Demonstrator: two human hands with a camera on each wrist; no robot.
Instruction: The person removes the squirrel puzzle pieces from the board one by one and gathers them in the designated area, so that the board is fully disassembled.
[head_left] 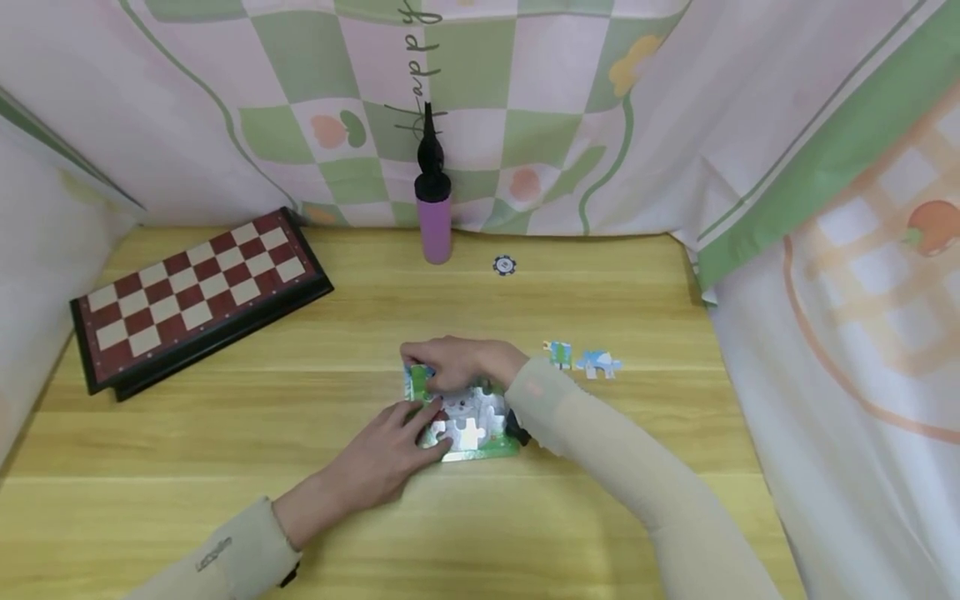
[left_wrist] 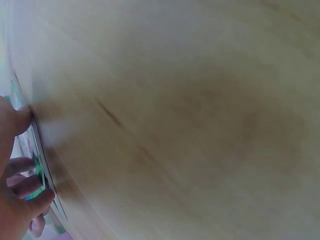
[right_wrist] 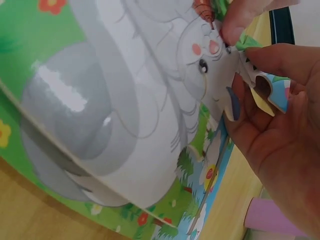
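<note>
Green and grey, the puzzle [head_left: 472, 425] lies flat at the centre of the head view, on the table [head_left: 615, 300]. The right hand [head_left: 457, 362] curls over its upper left corner and pinches a loose piece [head_left: 417, 382] there. The left hand [head_left: 382, 458] rests on the lower left edge of the puzzle, fingers fairly straight and pressing down, gripping nothing.

Only the right wrist view shows the picture itself: a grey elephant on green grass fills the puzzle [right_wrist: 125, 115], and at the upper right of that frame the fingers [right_wrist: 280, 62] hold the piece [right_wrist: 265, 87] against the elephant's face. The left wrist view is mostly blurred wood; at its left edge the fingers [left_wrist: 22, 177] touch the thin rim of the puzzle [left_wrist: 40, 160].

Just right of the puzzle in the head view lie two more pieces [head_left: 585, 360], apart from the hands. A chessboard [head_left: 198, 292] sits at the upper left, well away, with a purple bottle [head_left: 433, 212] and a chip [head_left: 504, 265] near the far edge. Bare wood lies below the puzzle and between it and the chessboard. A curtain [head_left: 825, 250] closes the right side and back of the table.
</note>
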